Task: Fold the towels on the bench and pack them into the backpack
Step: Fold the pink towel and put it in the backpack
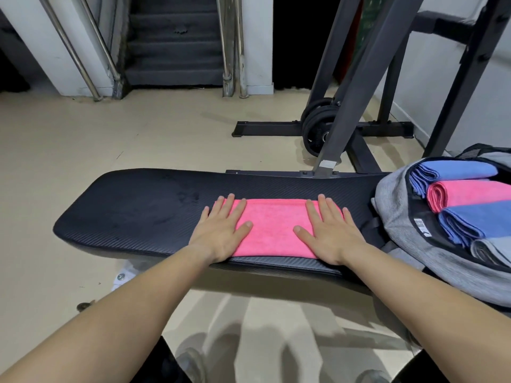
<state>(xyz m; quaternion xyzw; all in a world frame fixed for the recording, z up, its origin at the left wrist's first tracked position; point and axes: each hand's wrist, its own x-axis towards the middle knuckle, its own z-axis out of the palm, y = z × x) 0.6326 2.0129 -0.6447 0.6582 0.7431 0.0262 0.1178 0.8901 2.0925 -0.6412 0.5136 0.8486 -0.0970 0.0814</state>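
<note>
While the pink towel (272,229) lies folded on the bench (138,211), left hand (221,230) and right hand (330,230) press it — fingers straight.

You're looking at a beige floor (110,139) across mid frame, soft shadows bottom ctr. Top ctr: dark gray stairs (174,42) going up, metal handrails (70,51) either side, white walls (30,51) flanking. Upper right: dark steel rack (359,78), black weight plates (315,128) at its base, light wall (431,87) behind.
</note>
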